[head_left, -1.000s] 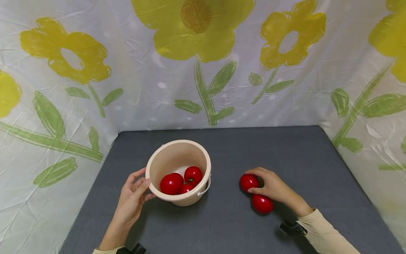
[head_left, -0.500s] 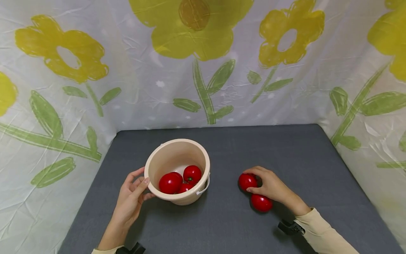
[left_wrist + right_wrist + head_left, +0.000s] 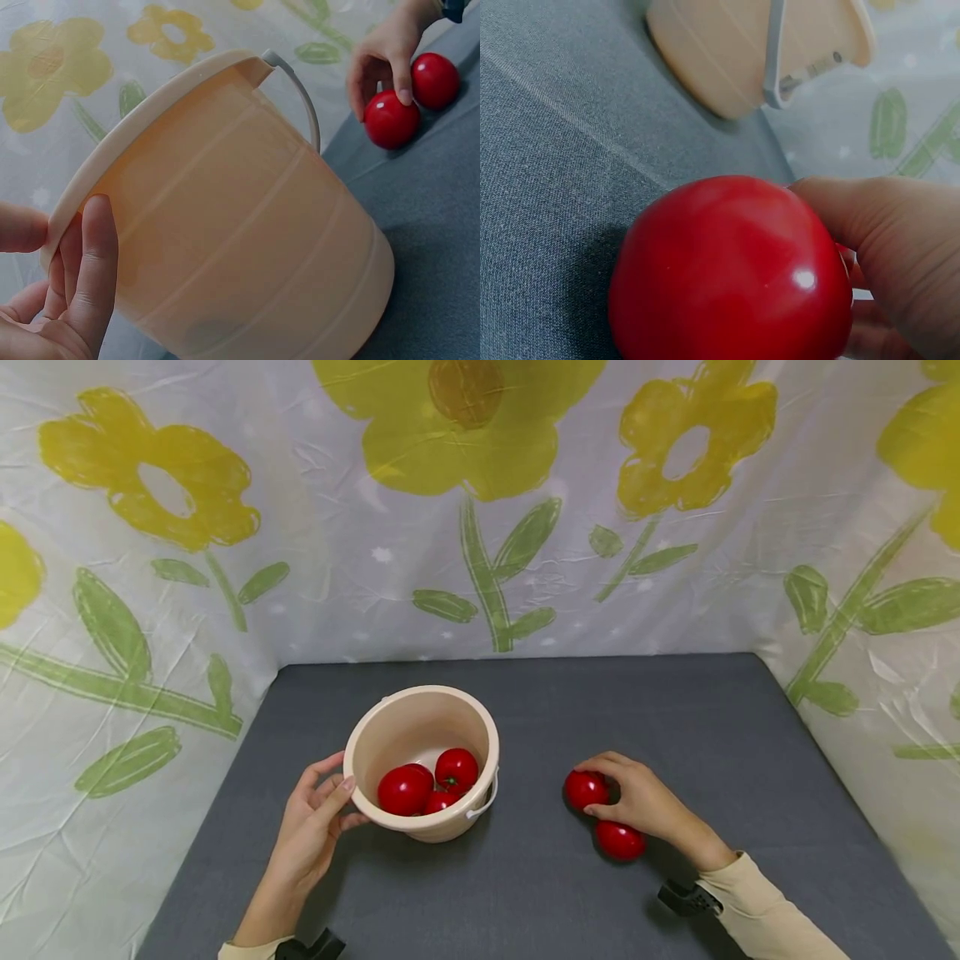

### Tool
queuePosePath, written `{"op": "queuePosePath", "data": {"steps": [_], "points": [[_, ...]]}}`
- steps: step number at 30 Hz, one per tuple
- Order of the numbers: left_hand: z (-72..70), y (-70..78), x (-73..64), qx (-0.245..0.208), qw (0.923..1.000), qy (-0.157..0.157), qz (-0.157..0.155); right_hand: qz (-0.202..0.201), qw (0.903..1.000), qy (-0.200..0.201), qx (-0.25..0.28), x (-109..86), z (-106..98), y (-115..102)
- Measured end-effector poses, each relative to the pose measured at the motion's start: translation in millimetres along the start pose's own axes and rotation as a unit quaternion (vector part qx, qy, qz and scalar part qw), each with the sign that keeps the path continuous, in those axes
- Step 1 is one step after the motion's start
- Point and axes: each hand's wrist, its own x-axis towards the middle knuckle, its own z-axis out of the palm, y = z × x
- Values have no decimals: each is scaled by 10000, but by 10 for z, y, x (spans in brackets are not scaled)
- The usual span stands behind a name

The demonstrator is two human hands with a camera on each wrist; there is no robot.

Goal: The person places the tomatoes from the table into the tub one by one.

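Observation:
My left hand (image 3: 306,831) pinches the rim of a cream plastic bucket (image 3: 408,727), thumb on the rim and fingers against the outer wall. Inside the bucket lie several shiny red tomatoes (image 3: 405,791). On the table to its right, my right hand (image 3: 647,802) grips a red tomato (image 3: 584,790) between thumb and fingers. A second loose tomato (image 3: 620,842) lies just beside it, below the thumb. That loose tomato (image 3: 727,277) fills the front of the right wrist view, largely hiding the gripped one. The left wrist view shows the gripped tomato (image 3: 391,124) under the fingertips.
A dark grey cloth covers the table (image 3: 540,910). White sheeting (image 3: 337,568) printed with yellow flowers hangs behind and at both sides. The bucket's white handle (image 3: 483,806) hangs down on its right side.
Both hands, the bucket and the tomatoes hold nearly the same places. The head view shifts only slightly.

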Motion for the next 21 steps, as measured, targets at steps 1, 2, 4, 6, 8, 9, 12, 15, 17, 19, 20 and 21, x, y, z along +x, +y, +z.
{"op": "queuePosePath", "data": {"steps": [1, 2, 4, 6, 8, 9, 12, 15, 17, 19, 20, 21], "points": [[1, 0, 0, 16, 10000, 14, -4, -35, 10000, 2, -31, 2, -3, -1], [1, 0, 0, 37, 10000, 29, -9, -68, 10000, 5, -49, 5, -10, -4], [1, 0, 0, 85, 9999, 53, -25, -131, 9999, 17, -73, 16, -24, -11], [-1, 0, -1, 116, 9999, 65, -43, -182, 9998, 28, -74, 30, -40, -19], [-1, 3, 0, 133, 9999, 68, -57, -204, 9998, 2, -2, 55, -73, -38], [-1, 5, 0, 142, 9999, 71, -62, -226, 9997, -17, 44, 73, -93, -53], [-2, 12, -1, 163, 9998, 79, -69, -260, 9993, -71, 278, 144, -189, -124], [-2, 19, -3, 191, 9998, 88, -74, -330, 9983, -70, 469, 235, -312, -215], [-4, 16, -2, 174, 9998, 71, -72, -394, 9980, -31, 483, 300, -388, -271], [-5, 10, -1, 146, 9999, 58, -69, -472, 9981, 0, 384, 365, -454, -321], [-6, 7, 0, 126, 9999, 48, -64, -506, 9981, 15, 352, 398, -489, -348], [-7, 3, 0, 111, 9999, 42, -61, -546, 9980, 40, 311, 434, -524, -374]]}}
